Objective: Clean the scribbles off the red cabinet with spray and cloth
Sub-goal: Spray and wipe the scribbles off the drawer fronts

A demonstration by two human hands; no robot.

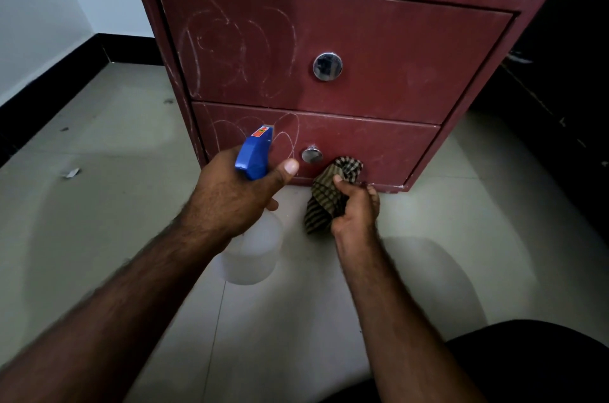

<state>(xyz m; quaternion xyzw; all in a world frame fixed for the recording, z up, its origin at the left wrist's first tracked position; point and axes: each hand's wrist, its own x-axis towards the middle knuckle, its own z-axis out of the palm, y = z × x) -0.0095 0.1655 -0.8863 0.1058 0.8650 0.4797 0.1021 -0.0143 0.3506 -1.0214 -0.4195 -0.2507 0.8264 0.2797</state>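
Where the red cabinet stands on the tiled floor, two drawers face the camera. Upper drawer: white scribbles on its left half, round metal knob. Lower drawer: looped scribbles at left, smaller knob. Left hand: fingers wrapped around the neck of a spray bottle, blue head aimed at the lower drawer, pale body hanging beneath. Right hand: fingers closed on a checked cloth, bunched against the lower drawer's bottom edge.
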